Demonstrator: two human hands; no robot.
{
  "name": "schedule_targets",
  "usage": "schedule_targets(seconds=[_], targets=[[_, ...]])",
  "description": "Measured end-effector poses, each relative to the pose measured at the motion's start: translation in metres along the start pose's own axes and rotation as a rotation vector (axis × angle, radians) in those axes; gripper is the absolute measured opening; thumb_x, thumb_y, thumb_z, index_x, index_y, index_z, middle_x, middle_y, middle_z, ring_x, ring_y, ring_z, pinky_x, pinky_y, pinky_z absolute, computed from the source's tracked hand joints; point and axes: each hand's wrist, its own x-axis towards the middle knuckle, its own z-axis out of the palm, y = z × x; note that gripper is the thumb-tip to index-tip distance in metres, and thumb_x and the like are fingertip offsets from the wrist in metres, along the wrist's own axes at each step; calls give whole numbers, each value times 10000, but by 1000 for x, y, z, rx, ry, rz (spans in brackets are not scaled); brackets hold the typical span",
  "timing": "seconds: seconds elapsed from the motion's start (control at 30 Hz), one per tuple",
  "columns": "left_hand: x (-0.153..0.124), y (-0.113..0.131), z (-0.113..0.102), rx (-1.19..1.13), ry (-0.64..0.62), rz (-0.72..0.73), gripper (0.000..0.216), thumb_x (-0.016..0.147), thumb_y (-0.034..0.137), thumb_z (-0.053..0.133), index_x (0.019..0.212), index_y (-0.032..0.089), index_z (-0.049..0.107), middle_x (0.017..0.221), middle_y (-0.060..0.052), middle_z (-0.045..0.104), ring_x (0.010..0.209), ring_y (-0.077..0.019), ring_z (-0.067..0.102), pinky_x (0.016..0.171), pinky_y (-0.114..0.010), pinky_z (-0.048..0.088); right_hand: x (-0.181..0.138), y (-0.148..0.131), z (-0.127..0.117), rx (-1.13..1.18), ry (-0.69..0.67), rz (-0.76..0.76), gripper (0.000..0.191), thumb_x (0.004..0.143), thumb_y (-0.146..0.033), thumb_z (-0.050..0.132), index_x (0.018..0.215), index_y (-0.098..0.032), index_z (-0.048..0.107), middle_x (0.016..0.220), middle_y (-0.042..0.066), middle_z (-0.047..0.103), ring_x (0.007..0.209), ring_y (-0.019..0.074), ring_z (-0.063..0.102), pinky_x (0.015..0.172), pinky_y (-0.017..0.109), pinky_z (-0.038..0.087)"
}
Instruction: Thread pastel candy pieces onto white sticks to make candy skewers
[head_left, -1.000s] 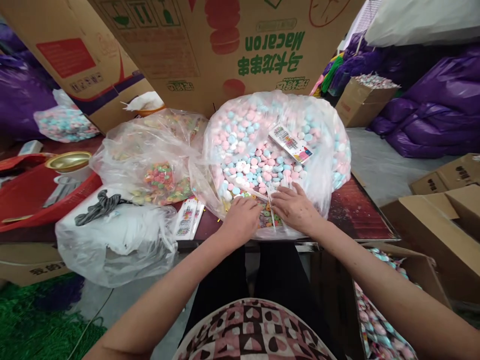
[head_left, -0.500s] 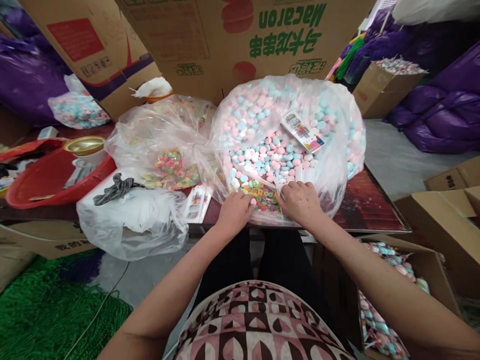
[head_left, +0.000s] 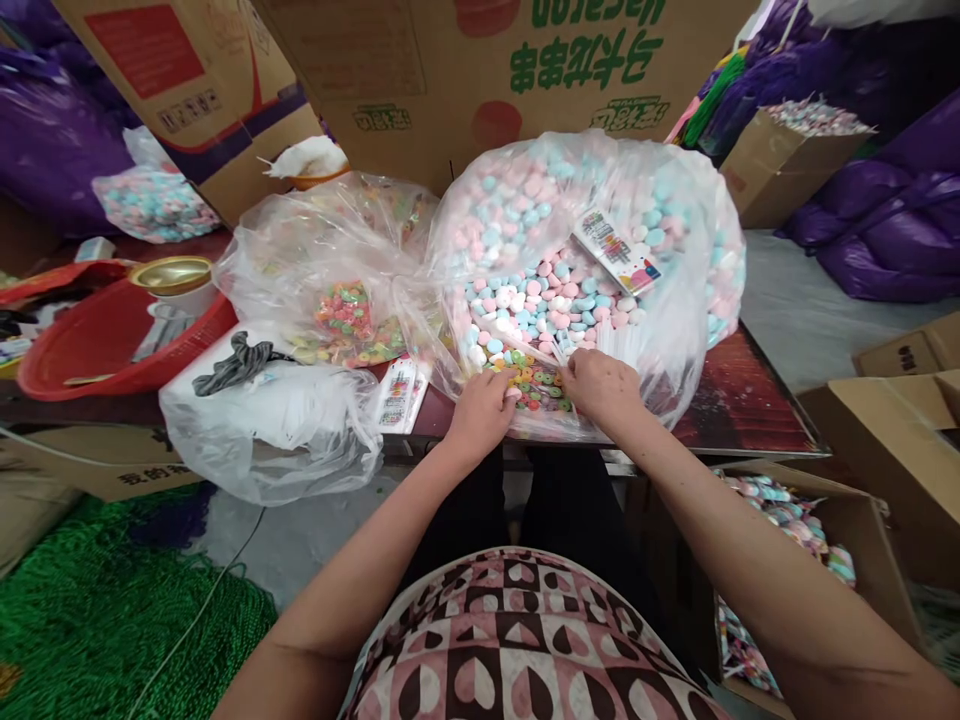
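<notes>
Left hand (head_left: 480,410): fingers curled inward, thumb and fingertip nearly meeting on a small, rounded pale pink piece (head_left: 513,394). Right hand (head_left: 602,385): fingers bent, knuckles up, little gap to the thumb; whether it grips anything cannot be told, the fingertips being hidden. Thin white sticks (head_left: 626,342), straight and smooth, stand just beyond its knuckles.

Between the hands, at the near table edge: glossy ring-shaped pieces (head_left: 534,380), green, yellow, orange and red. Directly behind them, matte domed discs (head_left: 570,300) in pink, white and pale blue lie heaped in the mouth of a large bag (head_left: 686,330) of thin, creased, translucent plastic. A flat printed card (head_left: 616,250) rests aslant on the heap.

Left of this, a second crumpled bag (head_left: 262,255) holds more rings. Nearer, a softly wrinkled plastic bundle (head_left: 277,440) with white contents overhangs the edge; a ribbed grey fabric band (head_left: 238,365) lies on it. Farther left, a red plastic basin (head_left: 82,355) carries a shiny gold-coloured bowl (head_left: 171,273).

Table (head_left: 720,400): dark red, scuffed. Behind stands a corrugated cardboard box (head_left: 420,60), its green lettering inverted.
</notes>
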Motion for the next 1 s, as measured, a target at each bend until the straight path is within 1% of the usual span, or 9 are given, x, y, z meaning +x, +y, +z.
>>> schedule_targets(seconds=[0.17, 0.27, 0.4, 0.47, 0.53, 0.6, 0.73, 0.87, 1.0], targets=[[-2, -5, -8, -225, -10, -94, 148, 881, 208, 530, 920, 174, 669, 915, -54, 638, 883, -188, 602, 807, -301, 471, 3, 15, -4, 242, 109, 99, 226, 852, -355, 503, 802, -217, 674, 728, 108, 702, 754, 305, 667, 634, 371, 451], [-5, -6, -11, -263, 7, -114, 152, 893, 225, 513, 930, 182, 654, 888, -38, 658, 849, -181, 602, 780, -291, 451, 6, 23, -2, 546, 233, 113, 198, 833, -380, 523, 755, -226, 622, 642, 50, 659, 670, 246, 638, 629, 348, 467], [-6, -4, -12, -351, 65, -203, 178, 906, 264, 496, 1000, 196, 631, 880, -22, 690, 814, -171, 619, 754, -273, 445, 6, 24, -3, 1014, 332, 116, 196, 832, -389, 530, 897, -212, 585, 664, -1, 631, 546, 162, 579, 562, 300, 474], [-5, -3, -12, -392, 104, -242, 187, 897, 264, 508, 1027, 198, 625, 927, -27, 703, 844, -168, 631, 769, -268, 450, 6, 19, -5, 1083, 333, 97, 210, 815, -340, 532, 962, -201, 588, 690, -12, 630, 509, 137, 541, 525, 278, 448], [-5, -3, -11, -429, 115, -271, 199, 888, 271, 522, 1036, 198, 634, 943, -31, 712, 852, -167, 637, 775, -270, 456, 7, 9, -7, 1001, 266, 52, 206, 797, -300, 539, 948, -188, 624, 689, -10, 636, 506, 129, 520, 519, 267, 418], [-6, -4, -8, -478, 109, -294, 209, 878, 294, 546, 1029, 197, 653, 930, -31, 720, 838, -166, 639, 776, -275, 462, 11, -4, -8, 802, 168, -24, 209, 821, -304, 529, 903, -176, 671, 689, 8, 652, 542, 142, 539, 542, 270, 406], [-11, -12, 1, -741, 133, -361, 246, 839, 375, 610, 986, 193, 687, 872, -24, 722, 826, -163, 647, 790, -279, 480, 26, -37, -4, 388, 58, -216, 321, 926, -324, 442, 896, -174, 724, 817, 66, 712, 756, 197, 627, 662, 287, 421], [-12, -17, 4, -1080, 176, -482, 290, 779, 413, 673, 956, 186, 707, 789, -14, 703, 730, -142, 627, 705, -271, 503, 41, -66, 6, 263, 44, -249, 294, 914, -312, 483, 993, -173, 729, 1025, 123, 712, 907, 241, 635, 732, 309, 417], [-9, -17, 2, -1190, 185, -549, 266, 760, 337, 690, 968, 173, 715, 736, -4, 690, 643, -110, 584, 641, -249, 490, 49, -81, 16, 182, 31, -233, 293, 883, -303, 516, 1001, -131, 721, 1054, 171, 689, 879, 274, 643, 702, 332, 411]])
